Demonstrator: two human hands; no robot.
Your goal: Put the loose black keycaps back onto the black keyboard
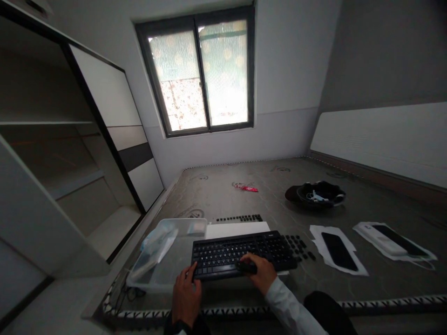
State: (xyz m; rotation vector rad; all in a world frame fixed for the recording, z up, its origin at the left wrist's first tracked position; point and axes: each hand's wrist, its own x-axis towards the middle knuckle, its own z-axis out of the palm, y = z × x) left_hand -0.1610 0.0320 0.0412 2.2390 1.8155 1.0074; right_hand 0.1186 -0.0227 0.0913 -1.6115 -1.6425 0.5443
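While keyboard (223, 253) lies long-axis crosswise, right grip (262, 273) clasps black object (246, 267); left grip (186, 294) state unclear.

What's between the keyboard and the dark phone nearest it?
Loose black keycaps beside the keyboard, then bare mattress, then the white sheet under the phone; head view shows it.

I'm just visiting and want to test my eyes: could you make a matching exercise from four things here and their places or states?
1. keyboard
2. dark cap
3. clear tub
4. right hand

A. gripping a dark object
B. left of the keyboard
C. black, partly under the right hand
D. beyond the keyboard, to the right

Pairs: 1-C, 2-D, 3-B, 4-A
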